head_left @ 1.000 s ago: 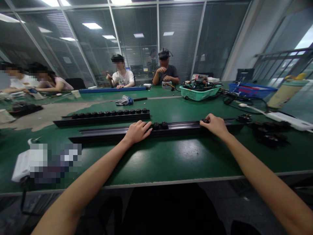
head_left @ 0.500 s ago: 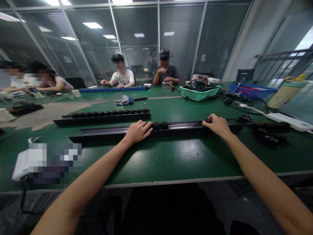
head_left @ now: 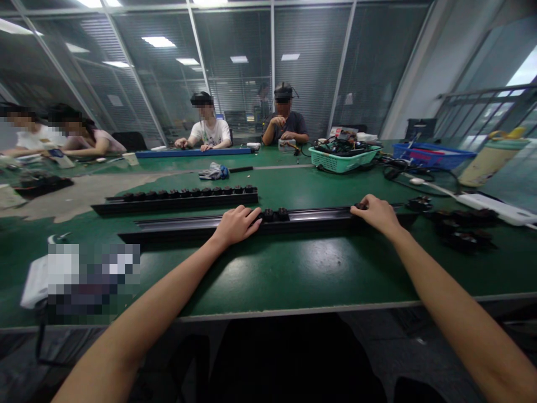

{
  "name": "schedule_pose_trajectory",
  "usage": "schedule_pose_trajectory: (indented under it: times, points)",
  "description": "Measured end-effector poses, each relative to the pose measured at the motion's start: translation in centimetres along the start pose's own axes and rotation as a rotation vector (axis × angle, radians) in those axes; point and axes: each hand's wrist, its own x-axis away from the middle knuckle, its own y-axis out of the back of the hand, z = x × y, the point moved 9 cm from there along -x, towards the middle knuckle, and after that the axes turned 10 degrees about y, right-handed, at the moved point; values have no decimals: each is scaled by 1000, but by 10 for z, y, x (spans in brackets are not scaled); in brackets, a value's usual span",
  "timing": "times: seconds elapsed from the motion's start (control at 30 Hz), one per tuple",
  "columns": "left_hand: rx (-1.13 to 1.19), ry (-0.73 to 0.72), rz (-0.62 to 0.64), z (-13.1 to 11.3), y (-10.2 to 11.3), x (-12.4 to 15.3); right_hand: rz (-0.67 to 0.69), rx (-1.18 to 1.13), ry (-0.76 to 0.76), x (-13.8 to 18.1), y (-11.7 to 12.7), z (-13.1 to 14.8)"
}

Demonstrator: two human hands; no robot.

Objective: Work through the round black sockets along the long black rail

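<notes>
A long black rail with a shiny inner channel lies crosswise before me. Two small black round-topped modules sit in its channel near the middle. My left hand is closed over the rail just left of them; whatever is beneath its palm is hidden. Toward the rail's right end, my right hand pinches another black module at the channel, its lower part hidden. Behind lies a second black rail, topped by a row of several similar modules.
Loose black modules lie at right, near a white power strip. Farther back stand a green basket of cables, a blue basket and a tumbler. Grey-blue gloves lie mid-table. Several people sit around the far side.
My right hand has shifted slightly right along the rail with the module in its fingers. My left hand stays in place.
</notes>
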Motion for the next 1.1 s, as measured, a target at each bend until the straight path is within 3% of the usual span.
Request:
schedule_pose_trajectory:
  times: [1.1]
  points:
    - [14,8,2,0,-1,-1,23,10,-2,-7,-5,-10]
